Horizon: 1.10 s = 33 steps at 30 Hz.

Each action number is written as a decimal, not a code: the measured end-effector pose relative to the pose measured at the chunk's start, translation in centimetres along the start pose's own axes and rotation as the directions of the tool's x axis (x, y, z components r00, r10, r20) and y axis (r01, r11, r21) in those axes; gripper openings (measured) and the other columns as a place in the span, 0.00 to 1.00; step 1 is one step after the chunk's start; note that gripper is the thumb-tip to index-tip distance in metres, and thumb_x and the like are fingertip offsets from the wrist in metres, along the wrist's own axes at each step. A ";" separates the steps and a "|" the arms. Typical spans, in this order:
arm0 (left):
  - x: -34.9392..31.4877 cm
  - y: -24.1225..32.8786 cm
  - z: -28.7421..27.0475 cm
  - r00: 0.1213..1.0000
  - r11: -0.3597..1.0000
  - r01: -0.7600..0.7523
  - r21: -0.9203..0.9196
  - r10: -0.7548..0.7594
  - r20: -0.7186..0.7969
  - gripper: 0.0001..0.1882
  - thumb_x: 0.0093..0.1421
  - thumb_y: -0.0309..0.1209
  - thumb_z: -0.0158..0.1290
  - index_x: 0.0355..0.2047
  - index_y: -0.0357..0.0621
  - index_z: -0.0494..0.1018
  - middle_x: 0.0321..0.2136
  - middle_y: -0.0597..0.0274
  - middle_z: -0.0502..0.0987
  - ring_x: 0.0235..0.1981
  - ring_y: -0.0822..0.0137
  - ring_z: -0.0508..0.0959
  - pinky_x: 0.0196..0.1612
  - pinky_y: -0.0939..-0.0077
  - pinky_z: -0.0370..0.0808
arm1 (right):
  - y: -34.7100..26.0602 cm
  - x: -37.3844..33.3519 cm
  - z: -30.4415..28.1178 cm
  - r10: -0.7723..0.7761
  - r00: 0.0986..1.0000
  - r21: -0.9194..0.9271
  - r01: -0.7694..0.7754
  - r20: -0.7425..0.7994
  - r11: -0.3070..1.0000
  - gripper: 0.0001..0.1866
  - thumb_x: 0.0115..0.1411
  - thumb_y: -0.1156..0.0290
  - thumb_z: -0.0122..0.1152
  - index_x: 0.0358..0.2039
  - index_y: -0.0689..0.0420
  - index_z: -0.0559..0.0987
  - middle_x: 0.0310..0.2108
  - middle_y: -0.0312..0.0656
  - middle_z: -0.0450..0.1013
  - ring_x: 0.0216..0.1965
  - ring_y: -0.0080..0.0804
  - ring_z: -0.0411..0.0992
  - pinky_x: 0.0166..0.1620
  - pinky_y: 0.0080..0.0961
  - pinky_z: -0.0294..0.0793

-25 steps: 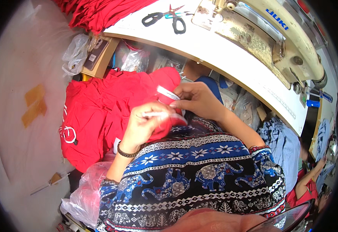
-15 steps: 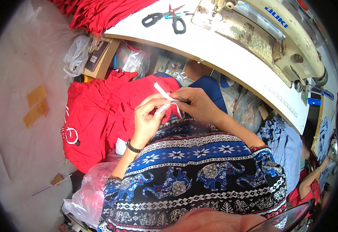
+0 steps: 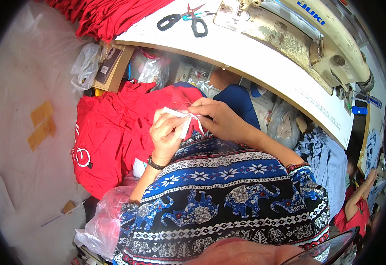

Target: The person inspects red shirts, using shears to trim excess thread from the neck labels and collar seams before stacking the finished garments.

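Above my lap, my left hand and my right hand meet at a narrow white fabric strip. Left fingers and thumb pinch the strip, which drapes over the fingers at one end and hangs below the thumb. The right fingertips grip it at the fold, close to the left ones. A bit of red cloth shows beside the strip; whether the two are joined is hidden by the fingers. A red garment with a white cord loop lies heaped across my lap to the left.
Beyond my knees is a white sewing table with a sewing machine, black-handled scissors and a red fabric pile. Plastic bags sit below. Light-blue cloth lies right; another person's arm shows beyond.
The strip's upper end, which stuck up toward the far left, now lies folded down over my left fingers. Both hands have shifted slightly left.
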State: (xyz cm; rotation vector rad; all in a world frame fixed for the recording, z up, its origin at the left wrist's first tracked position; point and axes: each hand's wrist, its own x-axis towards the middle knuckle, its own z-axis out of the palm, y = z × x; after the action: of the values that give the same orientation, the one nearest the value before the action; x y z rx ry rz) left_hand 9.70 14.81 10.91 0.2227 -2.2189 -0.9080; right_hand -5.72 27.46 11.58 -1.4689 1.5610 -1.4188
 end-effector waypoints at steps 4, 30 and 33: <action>0.0 0.0 0.5 0.998 1.000 -0.026 0.007 0.027 -0.052 0.09 0.44 0.18 0.62 0.28 0.40 0.77 0.32 0.58 0.80 0.37 0.58 0.77 0.40 0.71 0.74 | 0.2 -0.1 0.0 -0.004 1.000 0.000 0.004 -0.005 1.000 0.17 0.56 0.82 0.49 0.47 0.68 0.75 0.43 0.51 0.73 0.46 0.41 0.72 0.51 0.28 0.69; -0.2 0.2 1.5 0.993 0.992 -0.038 -0.121 0.025 -0.113 0.09 0.50 0.14 0.58 0.29 0.37 0.72 0.33 0.50 0.77 0.37 0.58 0.78 0.41 0.67 0.75 | -0.9 -0.9 -0.4 0.192 0.979 0.304 -0.161 -0.075 0.939 0.23 0.58 0.79 0.55 0.54 0.61 0.66 0.41 0.50 0.77 0.43 0.35 0.77 0.46 0.29 0.75; 0.5 0.6 0.9 0.992 0.997 -0.011 -0.076 0.001 -0.130 0.08 0.51 0.13 0.57 0.30 0.36 0.71 0.35 0.48 0.76 0.38 0.57 0.78 0.43 0.66 0.75 | 0.6 -1.1 0.4 0.066 0.970 0.399 0.034 -0.233 0.916 0.19 0.57 0.77 0.58 0.49 0.63 0.69 0.47 0.50 0.75 0.48 0.32 0.74 0.47 0.29 0.74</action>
State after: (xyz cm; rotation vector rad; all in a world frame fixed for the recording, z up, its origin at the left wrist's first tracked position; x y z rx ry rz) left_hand 8.77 15.54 11.08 0.2321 -2.0604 -0.9463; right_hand -5.29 28.24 10.67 -1.0665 1.3056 -1.8355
